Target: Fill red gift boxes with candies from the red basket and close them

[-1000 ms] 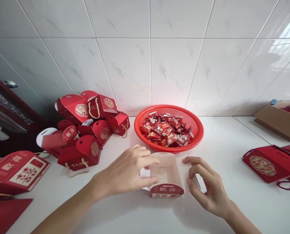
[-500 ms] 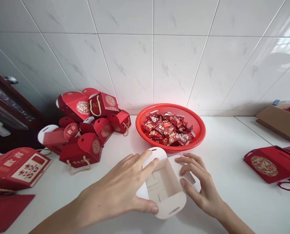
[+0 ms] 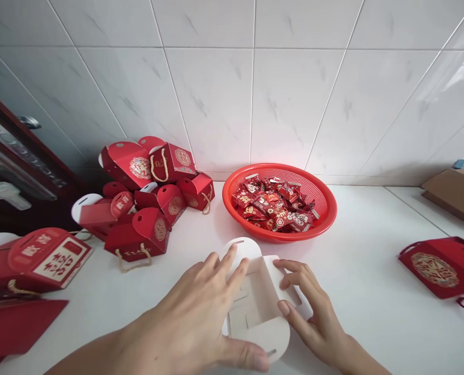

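Observation:
An opened gift box (image 3: pixel 261 291) lies in front of me with its white inside facing up and its slotted flaps folded outward. My left hand (image 3: pixel 212 307) spreads over its left side, two fingers on the far flap and the thumb by the near flap. At the right, my right hand (image 3: pixel 308 304) rests its fingertips on the right flap, fingers apart and slightly bent. Just beyond the box stands a red plastic basket (image 3: pixel 280 239) holding many small red-wrapped candies (image 3: pixel 274 205). The box's outer faces and part of its left side are hidden.
Several folded red gift boxes with rope handles (image 3: pixel 136 234) are piled at the left. A larger red box (image 3: pixel 48 255) sits nearer on that side. Another red box (image 3: pixel 438 265) and a brown carton (image 3: pixel 450 195) stand at the right. A tiled wall (image 3: pixel 216 104) backs the counter.
The view has shifted slightly, so the surroundings sit further right. The box has moved a little left and toward me, with both hands still on it.

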`<state>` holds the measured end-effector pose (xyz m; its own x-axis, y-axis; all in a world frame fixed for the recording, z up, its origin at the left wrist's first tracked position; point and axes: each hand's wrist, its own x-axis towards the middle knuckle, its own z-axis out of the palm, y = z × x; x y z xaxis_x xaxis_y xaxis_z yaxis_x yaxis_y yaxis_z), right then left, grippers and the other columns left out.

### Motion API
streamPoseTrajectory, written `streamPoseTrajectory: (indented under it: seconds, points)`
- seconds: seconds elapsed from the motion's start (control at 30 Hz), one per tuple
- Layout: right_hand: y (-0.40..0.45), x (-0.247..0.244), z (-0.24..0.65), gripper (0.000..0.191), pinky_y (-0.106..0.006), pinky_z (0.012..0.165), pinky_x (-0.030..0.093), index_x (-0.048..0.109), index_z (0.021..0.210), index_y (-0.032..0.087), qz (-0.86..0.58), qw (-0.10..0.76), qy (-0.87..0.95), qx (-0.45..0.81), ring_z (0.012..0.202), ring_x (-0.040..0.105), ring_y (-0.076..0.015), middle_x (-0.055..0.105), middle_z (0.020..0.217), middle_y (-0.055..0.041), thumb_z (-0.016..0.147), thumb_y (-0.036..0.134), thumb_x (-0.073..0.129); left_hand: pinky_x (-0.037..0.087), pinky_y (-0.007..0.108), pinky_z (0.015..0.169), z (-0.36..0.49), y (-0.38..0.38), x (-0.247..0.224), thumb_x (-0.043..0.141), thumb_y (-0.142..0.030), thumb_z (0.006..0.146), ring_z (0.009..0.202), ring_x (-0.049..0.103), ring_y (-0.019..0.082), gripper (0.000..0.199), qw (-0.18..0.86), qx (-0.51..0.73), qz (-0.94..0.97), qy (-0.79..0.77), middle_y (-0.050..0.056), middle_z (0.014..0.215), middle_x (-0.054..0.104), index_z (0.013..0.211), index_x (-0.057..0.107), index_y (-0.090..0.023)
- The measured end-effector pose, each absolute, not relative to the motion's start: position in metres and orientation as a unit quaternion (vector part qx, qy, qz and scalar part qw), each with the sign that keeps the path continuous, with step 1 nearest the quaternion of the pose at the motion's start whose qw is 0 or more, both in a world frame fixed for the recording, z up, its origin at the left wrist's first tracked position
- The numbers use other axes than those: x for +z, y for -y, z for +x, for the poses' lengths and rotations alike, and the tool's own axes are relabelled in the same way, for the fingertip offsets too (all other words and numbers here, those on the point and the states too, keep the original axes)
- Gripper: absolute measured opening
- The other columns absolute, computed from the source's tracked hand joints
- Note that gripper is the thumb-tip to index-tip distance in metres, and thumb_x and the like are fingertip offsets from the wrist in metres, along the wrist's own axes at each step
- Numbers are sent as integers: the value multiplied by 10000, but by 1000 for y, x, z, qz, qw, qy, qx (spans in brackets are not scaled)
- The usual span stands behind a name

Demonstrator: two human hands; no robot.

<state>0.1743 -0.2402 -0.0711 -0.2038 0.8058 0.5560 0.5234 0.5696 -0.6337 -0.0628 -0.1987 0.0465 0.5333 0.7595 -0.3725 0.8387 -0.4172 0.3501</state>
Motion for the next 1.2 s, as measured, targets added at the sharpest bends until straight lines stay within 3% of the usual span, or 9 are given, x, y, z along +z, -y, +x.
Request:
streamPoseTrajectory:
  seconds: [0.17,0.37,0.57,0.67,0.9,1.07,1.2]
  points:
    - [241,-71,173,91,-367,927,532,523,1052,254,-437,450,768,129,1210,587,-257,624,1324,-115,986,280,580,373,702,1114,-59,197,46,640,-927,593,1487,287,543,1272,237,-90,849,-464,173,1702,212,1619,321,-246]
    - [237,-71,177,140,-407,943,539,526,1094,250,-450,444,769,98,1254,579,-285,615,1367,-140,982,302,591,372,670,1118,-42,192,45,818,-667,647,1479,334,499,1169,214,-113,847,-473,222,1713,87,1610,332,-216]
    - [236,-69,178,148,-407,935,547,536,1097,249,-447,436,776,85,1254,580,-287,615,1372,-143,972,297,600,289,724,1143,-46,189,42,834,-677,613,1532,202,511,1221,239,-106,848,-460,225,1709,56,1621,303,-236]
    - [233,-68,180,168,-412,953,540,543,1119,241,-445,436,779,73,1265,572,-287,605,1383,-149,970,289,602,287,716,1145,-45,186,41,821,-674,637,1534,206,502,1214,222,-106,852,-462,231,1707,26,1629,276,-233]
    - [221,-48,195,124,-412,910,549,604,1096,239,-451,470,757,47,1173,632,-280,651,1288,-143,974,253,585,314,703,1135,-37,182,43,801,-680,672,1533,198,510,1181,214,-89,853,-468,244,1704,89,1630,275,-232]
    - [182,-12,215,57,-437,896,559,650,985,246,-468,495,732,35,1054,695,-283,735,1111,-110,966,256,596,293,683,1162,-44,180,43,758,-755,678,1534,219,489,1129,223,-73,874,-425,230,1694,188,1596,369,-226]
    - [128,13,232,138,-391,781,578,670,926,233,-549,394,725,131,863,720,-254,763,945,-62,936,337,579,408,560,1130,-49,174,48,649,-809,751,1501,329,447,1007,229,-34,892,-389,165,1633,388,1573,415,-276]
